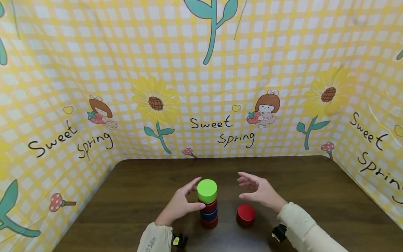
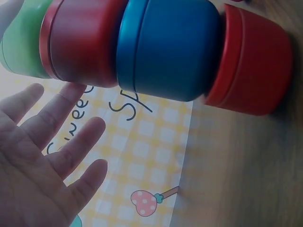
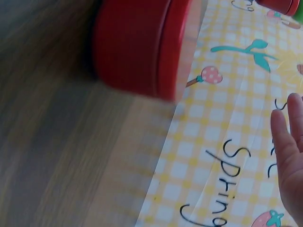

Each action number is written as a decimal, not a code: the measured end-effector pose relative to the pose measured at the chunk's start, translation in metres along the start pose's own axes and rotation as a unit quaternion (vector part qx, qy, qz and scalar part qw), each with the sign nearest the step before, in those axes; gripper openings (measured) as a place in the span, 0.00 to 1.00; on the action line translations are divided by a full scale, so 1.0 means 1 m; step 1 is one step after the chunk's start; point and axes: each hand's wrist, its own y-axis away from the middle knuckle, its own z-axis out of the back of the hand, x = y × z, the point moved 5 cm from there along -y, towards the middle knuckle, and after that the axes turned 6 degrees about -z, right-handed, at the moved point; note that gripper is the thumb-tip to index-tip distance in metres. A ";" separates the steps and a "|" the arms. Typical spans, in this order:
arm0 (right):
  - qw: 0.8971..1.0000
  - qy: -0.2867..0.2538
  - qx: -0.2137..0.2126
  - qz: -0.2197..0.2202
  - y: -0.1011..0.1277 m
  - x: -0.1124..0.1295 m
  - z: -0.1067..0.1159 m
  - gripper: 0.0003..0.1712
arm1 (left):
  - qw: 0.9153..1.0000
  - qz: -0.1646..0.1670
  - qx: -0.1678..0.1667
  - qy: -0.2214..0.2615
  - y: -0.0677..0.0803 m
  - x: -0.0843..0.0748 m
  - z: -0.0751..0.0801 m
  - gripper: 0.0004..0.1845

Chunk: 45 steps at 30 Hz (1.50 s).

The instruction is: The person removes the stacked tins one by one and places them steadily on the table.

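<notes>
A stack of round lidded jars stands upright on the table: a light green jar (image 1: 207,191) on top, a red one (image 2: 85,40) under it, then a blue jar (image 2: 170,47), and a red jar (image 2: 255,61) at the bottom. Beside the top of this stack is my left hand (image 1: 182,204), its thumb near the green and upper red jars and its fingers spread. Whether it touches them I cannot tell. My right hand (image 1: 261,191) hovers with loosely bent fingers behind and above a separate red jar (image 1: 246,215), holding nothing.
The dark wooden table (image 1: 141,182) meets a yellow checked cloth (image 1: 201,87) that rises at the back and both sides. A black strap with a small device (image 1: 179,240) is on the left wrist, and another camera (image 1: 278,232) is on the right.
</notes>
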 end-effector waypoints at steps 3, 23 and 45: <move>1.000 -0.002 -0.002 0.011 -0.003 0.004 -0.006 0.39 | 1.000 0.000 0.001 -0.003 0.001 0.002 0.000 0.41; 1.000 -0.018 0.005 0.013 -0.014 0.027 -0.047 0.36 | 1.000 -0.002 -0.003 0.011 0.002 0.009 -0.004 0.39; 0.999 -0.008 0.002 0.037 -0.024 0.039 -0.066 0.34 | 1.000 -0.007 0.000 0.012 0.000 0.012 -0.009 0.35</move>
